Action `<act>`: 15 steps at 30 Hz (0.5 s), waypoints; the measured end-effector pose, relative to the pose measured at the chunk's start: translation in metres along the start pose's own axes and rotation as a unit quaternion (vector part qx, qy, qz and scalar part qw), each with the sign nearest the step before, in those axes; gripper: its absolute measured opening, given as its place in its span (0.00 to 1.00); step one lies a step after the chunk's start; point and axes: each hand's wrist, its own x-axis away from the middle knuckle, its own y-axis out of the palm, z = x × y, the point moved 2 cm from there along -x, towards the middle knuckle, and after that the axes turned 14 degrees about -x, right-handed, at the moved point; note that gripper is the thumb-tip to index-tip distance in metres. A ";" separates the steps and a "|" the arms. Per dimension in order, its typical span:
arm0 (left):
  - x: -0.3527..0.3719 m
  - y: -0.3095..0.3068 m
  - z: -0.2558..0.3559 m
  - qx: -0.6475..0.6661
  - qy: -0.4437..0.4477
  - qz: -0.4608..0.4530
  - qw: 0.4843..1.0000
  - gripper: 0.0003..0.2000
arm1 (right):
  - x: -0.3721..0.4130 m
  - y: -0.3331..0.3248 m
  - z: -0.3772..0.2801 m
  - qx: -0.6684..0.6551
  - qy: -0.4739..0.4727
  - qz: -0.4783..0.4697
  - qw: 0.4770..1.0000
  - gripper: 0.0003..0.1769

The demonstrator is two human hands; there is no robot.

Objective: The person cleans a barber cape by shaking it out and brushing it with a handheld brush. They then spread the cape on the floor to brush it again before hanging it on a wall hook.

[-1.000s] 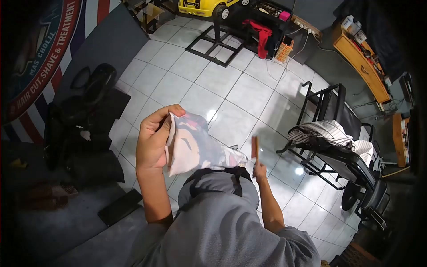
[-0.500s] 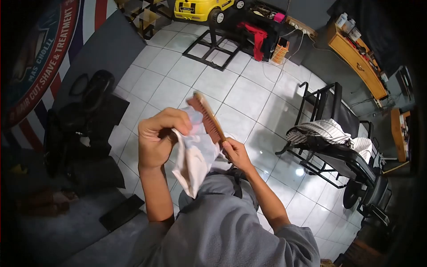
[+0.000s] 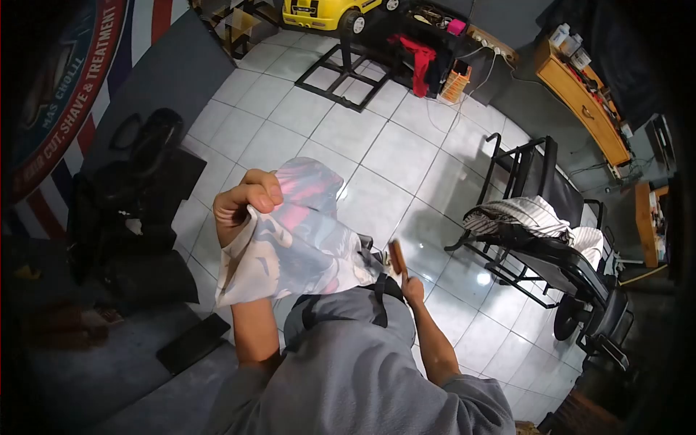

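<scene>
My left hand (image 3: 245, 201) is closed on the upper corner of a thin printed cloth (image 3: 301, 235), pale with grey, pink and dark patches. The cloth spreads out from that fist across the front of my waist, and its far end reaches close to my right hand. Lower and to the right, my right hand (image 3: 412, 290) grips the handle of a wooden brush (image 3: 396, 257) with reddish-brown bristles. The brush stands roughly upright just beyond the cloth's edge, bristle end away from me.
A black barber chair (image 3: 540, 272) with a striped cloth (image 3: 529, 217) over it stands at right. Behind it is a wooden drawer shelf (image 3: 586, 109) with bottles. A black metal stand (image 3: 341, 80) bears a yellow toy car (image 3: 322, 14). Dark seating (image 3: 138, 217) is at left.
The cloth has opened out from a bunch into a wide sheet. My right hand has moved down and right with the brush, away from my left hand, which has shifted slightly left.
</scene>
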 end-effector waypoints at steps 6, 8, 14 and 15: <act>-0.006 0.021 0.002 -0.056 0.031 -0.130 0.989 0.06 | 0.074 -0.108 -0.199 -0.648 -0.163 -0.199 0.717 0.20; -0.009 0.030 0.011 -0.085 0.029 -0.194 0.977 0.08 | 0.103 -0.138 -0.246 -0.649 -0.275 -0.266 0.658 0.20; -0.002 0.023 0.015 -0.129 0.085 -0.153 0.976 0.05 | 0.122 -0.124 -0.281 -0.537 -0.319 -0.440 0.646 0.12; 0.000 0.016 0.009 -0.100 0.097 -0.100 0.985 0.04 | 0.114 -0.112 -0.270 -0.514 -0.325 -0.424 0.671 0.14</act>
